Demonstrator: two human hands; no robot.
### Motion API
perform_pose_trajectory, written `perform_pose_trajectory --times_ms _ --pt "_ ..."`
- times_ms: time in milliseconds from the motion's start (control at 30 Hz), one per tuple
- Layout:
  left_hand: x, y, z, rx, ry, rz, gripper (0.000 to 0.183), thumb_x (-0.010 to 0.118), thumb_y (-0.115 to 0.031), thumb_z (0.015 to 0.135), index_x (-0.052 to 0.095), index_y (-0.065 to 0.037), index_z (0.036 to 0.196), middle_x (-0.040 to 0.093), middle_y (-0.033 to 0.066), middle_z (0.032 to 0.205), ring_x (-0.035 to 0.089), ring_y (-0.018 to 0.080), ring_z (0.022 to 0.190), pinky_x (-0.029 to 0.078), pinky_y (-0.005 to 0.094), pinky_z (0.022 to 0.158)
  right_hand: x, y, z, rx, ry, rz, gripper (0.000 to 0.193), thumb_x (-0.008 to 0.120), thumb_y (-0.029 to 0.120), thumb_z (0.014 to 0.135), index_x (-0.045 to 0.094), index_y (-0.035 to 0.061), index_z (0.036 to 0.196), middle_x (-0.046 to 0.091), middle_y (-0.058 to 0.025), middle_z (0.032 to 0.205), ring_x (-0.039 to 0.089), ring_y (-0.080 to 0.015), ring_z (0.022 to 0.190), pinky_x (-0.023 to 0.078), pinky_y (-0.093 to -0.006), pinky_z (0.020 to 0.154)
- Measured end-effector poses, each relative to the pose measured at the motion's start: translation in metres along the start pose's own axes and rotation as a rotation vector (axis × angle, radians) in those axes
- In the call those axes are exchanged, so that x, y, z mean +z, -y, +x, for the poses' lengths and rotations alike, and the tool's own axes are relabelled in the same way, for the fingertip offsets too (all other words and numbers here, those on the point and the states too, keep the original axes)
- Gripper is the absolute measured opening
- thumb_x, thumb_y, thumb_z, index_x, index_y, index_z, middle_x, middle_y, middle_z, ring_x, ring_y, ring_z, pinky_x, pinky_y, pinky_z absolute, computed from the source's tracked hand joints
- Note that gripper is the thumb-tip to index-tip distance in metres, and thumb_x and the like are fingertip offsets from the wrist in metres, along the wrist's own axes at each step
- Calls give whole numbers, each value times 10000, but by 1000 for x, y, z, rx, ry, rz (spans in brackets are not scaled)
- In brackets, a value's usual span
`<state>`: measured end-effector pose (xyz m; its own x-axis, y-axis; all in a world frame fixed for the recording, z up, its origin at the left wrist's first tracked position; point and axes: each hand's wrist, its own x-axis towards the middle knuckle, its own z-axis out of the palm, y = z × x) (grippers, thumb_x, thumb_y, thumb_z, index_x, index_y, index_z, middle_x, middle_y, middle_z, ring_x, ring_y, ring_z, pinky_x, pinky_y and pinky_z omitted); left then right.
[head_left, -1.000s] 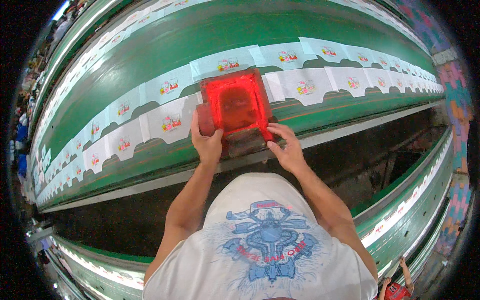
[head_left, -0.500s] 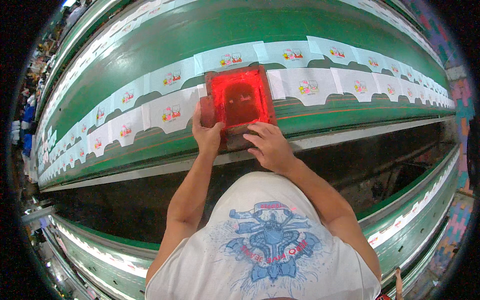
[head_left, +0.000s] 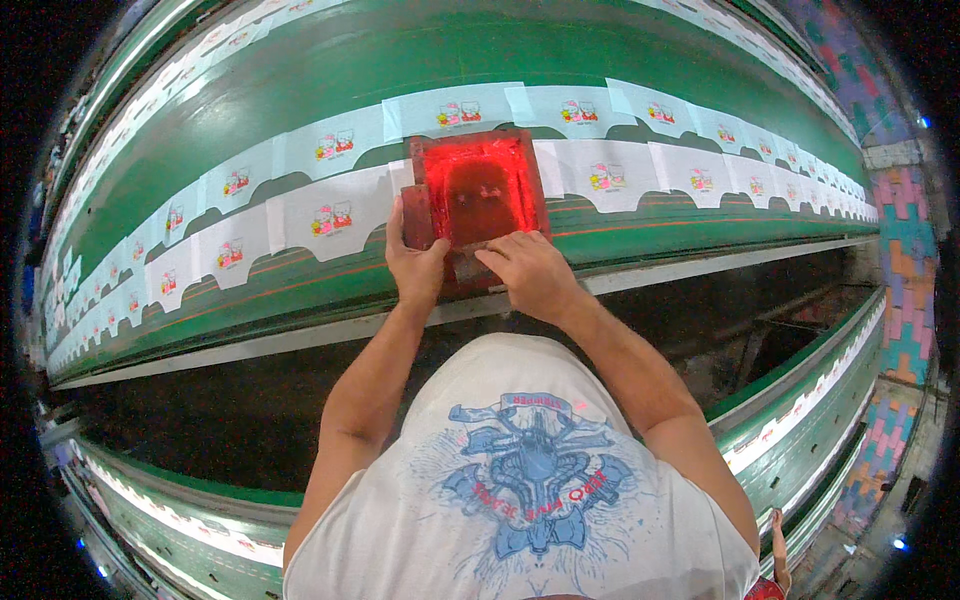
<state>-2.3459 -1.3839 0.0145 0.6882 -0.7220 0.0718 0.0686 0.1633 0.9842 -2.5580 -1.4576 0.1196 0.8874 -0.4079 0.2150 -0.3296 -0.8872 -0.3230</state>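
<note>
A red screen-printing frame (head_left: 538, 185) lies over the near row of white fabric pieces (head_left: 335, 217) on the long green table. My left hand (head_left: 416, 268) grips its near left corner, with the thumb on the near side and the fingers along a block on the left side. At the near edge of the frame my right hand (head_left: 535, 275) has its fingers bent and pressed together. Whatever lies between those fingers is hidden. Dark red mesh fills the frame, with brighter red along its inner sides. Small colourful cartoon figures are printed on the fabric pieces to either side.
A second row of printed light-blue pieces (head_left: 460, 110) runs behind the near row. The green table (head_left: 330, 85) curves away left and right, with a pale rail (head_left: 700, 270) along its near edge. Another green table (head_left: 800, 460) stands behind me; a person's arm (head_left: 779, 545) shows there.
My right hand has moved slightly left and up onto the frame's near edge, and its spread fingers have closed. My left hand keeps its grip. The table has shifted left in view.
</note>
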Motion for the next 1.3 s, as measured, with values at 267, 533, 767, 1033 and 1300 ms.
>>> perform_pose_trajectory --times_ms 267,533,767,1033,1300 --pt "-5 15 4 32 16 68 1055 803 193 821 398 -3 1776 543 184 1740 551 291 1598 456 441 1343 -26 -39 41 53 342 23 420 730 27 892 786 49 1307 801 -187 1267 747 -404 1226 583 -536 1074" --pt "-1 5 0 49 -14 103 971 824 148 906 414 -12 1772 557 166 1732 596 281 1548 465 433 1328 -12 -93 116 98 214 -71 436 669 -2 956 775 63 1374 791 -208 1331 724 -429 1258 552 -554 1142" --pt "1 -2 -1 -19 -40 -48 649 692 -16 1133 483 -5 1748 632 166 1660 642 246 1461 509 407 1257 8 -93 112 97 84 -98 543 672 18 904 785 112 1427 784 -155 1343 712 -410 1246 540 -580 1125" --pt "-1 -8 -3 3 -30 98 647 688 -25 1134 471 42 1740 597 196 1698 615 260 1501 484 404 1270 14 -34 40 82 20 22 567 689 -34 868 787 73 1417 749 -130 1403 679 -369 1264 520 -530 1108" --pt "-1 0 -3 -30 -35 167 832 839 -40 1012 447 34 1742 565 212 1719 560 311 1574 421 436 1333 6 1 -6 96 85 33 541 719 7 887 766 104 1417 714 -105 1418 668 -364 1288 529 -547 1104"
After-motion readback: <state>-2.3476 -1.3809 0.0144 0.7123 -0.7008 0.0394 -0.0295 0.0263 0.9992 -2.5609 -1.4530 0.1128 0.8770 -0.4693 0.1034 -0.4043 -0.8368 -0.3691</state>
